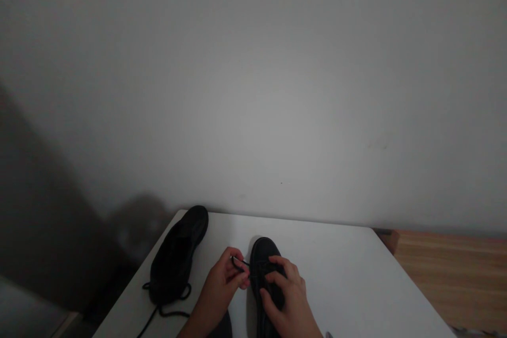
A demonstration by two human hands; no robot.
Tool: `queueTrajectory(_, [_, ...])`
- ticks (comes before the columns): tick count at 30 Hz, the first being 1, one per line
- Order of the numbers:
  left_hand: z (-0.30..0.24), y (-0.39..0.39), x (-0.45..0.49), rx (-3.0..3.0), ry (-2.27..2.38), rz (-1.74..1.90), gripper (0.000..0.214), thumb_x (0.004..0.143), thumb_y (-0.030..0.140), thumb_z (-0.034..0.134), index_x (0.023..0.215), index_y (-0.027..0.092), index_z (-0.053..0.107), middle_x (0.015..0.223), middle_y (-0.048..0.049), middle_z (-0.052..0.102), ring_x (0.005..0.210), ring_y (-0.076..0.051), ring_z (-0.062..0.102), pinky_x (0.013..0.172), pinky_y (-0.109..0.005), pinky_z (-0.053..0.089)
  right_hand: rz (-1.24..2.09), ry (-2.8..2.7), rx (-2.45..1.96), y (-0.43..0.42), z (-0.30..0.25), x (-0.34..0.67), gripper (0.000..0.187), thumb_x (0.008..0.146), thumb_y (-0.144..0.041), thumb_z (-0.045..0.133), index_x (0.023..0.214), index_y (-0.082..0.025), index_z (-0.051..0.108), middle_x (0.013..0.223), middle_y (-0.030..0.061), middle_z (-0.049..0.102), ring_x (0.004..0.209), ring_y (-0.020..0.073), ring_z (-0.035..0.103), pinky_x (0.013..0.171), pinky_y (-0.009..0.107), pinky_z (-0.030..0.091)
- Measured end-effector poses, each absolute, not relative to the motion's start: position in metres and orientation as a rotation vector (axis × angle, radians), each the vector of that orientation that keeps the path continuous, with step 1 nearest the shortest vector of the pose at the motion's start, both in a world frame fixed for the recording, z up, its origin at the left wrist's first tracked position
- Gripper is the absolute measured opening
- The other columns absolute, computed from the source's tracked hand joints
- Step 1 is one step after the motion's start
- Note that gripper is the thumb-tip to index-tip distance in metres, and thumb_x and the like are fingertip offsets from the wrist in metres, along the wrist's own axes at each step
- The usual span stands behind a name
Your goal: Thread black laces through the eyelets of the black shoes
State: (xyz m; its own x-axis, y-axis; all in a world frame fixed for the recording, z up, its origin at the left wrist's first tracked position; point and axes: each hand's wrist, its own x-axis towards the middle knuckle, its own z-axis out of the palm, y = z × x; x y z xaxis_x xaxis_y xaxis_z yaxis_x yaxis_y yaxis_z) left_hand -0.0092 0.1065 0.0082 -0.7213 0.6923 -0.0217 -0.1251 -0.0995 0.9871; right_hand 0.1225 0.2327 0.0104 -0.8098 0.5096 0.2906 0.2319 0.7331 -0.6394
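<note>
The left hand (pixel 225 281) pinched a black lace (pixel 238 263) between thumb and fingertips, just beside the black shoe (pixel 263 252) pinned under the spread fingers of the right hand (pixel 287 296). Lacing seemed in hand; pulling tighter would call for that steady press. Another shoe (pixel 178 259) lay left of the fingers.

A white table (pixel 348 274) fills the bottom middle of the frame, its far edge running across the lower third. The left shoe (pixel 178 256), black, lies at the table's far left corner with its loose laces (pixel 166 312) trailing toward the bottom left. The right shoe (pixel 263 261), also black, lies at bottom centre, toe pointing away, its lace (pixel 238 263) drawn out leftward.
</note>
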Motion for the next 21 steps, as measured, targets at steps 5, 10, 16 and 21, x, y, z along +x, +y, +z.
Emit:
queueTrajectory(5, [0.009,0.112,-0.007,0.626,1.578,1.886,0.027,0.073,0.017,0.072,0.093,0.021,0.054,0.076,0.0015,0.069,0.064,-0.015,0.068,0.063,-0.027,0.052,0.897,-2.548,-0.513,0.239,0.012,0.125,0.011,0.082,-0.024,0.067,0.091,-0.026,0.073,0.133,0.0108,0.061,0.126,0.0332,0.055,0.101,0.053,0.045])
queueTrajectory(10, [0.001,0.121,-0.007,0.621,1.537,1.922,0.030,0.071,0.019,0.073,0.094,0.021,0.054,0.074,0.0024,0.068,0.062,-0.015,0.067,0.062,-0.027,0.052,0.961,-2.512,-0.454,0.248,0.013,0.126,0.020,0.095,-0.029,0.054,0.099,-0.026,0.073,0.125,0.0114,0.065,0.121,0.0289,0.058,0.101,0.050,0.046])
queueTrajectory(16, [-0.009,0.122,-0.006,0.619,1.522,1.958,0.029,0.069,0.018,0.074,0.093,0.020,0.057,0.074,0.0021,0.068,0.064,-0.016,0.066,0.062,-0.027,0.051,0.792,-2.569,-0.442,0.244,0.020,0.120,0.032,0.081,-0.007,0.063,0.103,-0.026,0.074,0.124,0.0093,0.067,0.118,0.0298,0.059,0.098,0.049,0.046])
queueTrajectory(21, [-0.011,0.122,-0.001,0.595,1.557,2.000,0.025,0.070,0.019,0.076,0.091,0.020,0.061,0.075,0.0007,0.069,0.071,-0.017,0.066,0.069,-0.027,0.050,0.740,-2.591,-0.464,0.241,0.024,0.112,0.025,0.081,-0.006,0.063,0.090,-0.027,0.074,0.119,0.0068,0.069,0.114,0.0293,0.060,0.095,0.049,0.044])
